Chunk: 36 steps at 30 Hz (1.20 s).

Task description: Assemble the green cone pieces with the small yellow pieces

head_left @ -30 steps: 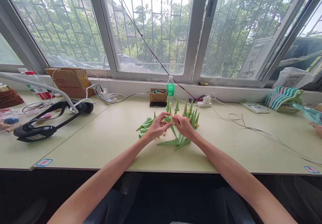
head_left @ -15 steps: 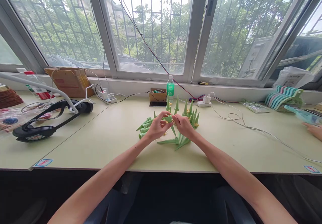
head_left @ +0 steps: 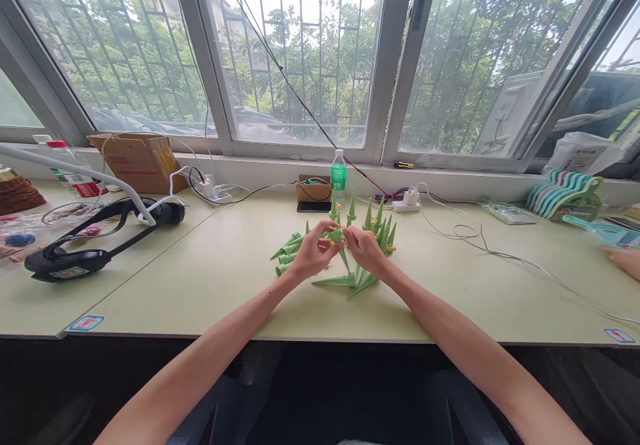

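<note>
My left hand [head_left: 315,253] has its thumb and fingers closed around the wide top of a green plastic watering spike [head_left: 336,235], whose tip points down. Against the side of that spike, my right hand [head_left: 364,248] is pinched; what its fingertips hold is hidden. Behind and to the right stand several upright green spikes [head_left: 352,208], some with small yellow valves [head_left: 391,248]. More green spikes [head_left: 286,258] lie on their sides left of my left hand. Another loose green spike [head_left: 333,280] lies below my hands, by others partly covered by my right hand.
A green-labelled bottle [head_left: 339,175] stands behind the spikes, beside a small brown box [head_left: 314,190] and a dark phone [head_left: 313,207]. A black headset [head_left: 105,252] lies left. Cables [head_left: 485,248], hangers [head_left: 560,195] and another person's hand [head_left: 623,258] are at right.
The spike in my left hand has tilted slightly. My hands stay in the same place. The other person's hand at the right edge has shifted slightly.
</note>
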Each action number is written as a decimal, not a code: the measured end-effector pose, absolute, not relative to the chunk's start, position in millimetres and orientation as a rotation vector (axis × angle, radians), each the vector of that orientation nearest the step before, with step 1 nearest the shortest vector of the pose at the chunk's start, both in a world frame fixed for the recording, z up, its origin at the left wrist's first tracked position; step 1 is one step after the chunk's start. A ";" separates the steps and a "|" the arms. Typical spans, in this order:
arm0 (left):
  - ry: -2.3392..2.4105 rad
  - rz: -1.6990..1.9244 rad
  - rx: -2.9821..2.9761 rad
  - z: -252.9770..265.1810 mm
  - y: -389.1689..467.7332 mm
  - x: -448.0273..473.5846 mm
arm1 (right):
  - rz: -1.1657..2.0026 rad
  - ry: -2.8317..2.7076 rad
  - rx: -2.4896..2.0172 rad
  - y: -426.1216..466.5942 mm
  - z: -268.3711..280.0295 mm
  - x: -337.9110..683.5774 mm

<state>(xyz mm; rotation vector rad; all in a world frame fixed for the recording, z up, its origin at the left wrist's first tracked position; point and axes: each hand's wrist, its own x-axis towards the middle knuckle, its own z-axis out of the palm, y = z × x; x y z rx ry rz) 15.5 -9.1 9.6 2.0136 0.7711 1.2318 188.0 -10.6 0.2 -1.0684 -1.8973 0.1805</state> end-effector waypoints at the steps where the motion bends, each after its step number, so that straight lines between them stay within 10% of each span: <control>1: 0.765 1.237 2.010 9.5 -9.0 15.6 | 0.184 -1.896 -1.059 -10.6 0.3 187.9; 36: 0.858 1.415 2.149 7.3 -5.7 16.6 | 0.250 -1.929 -1.027 -16.4 2.4 183.7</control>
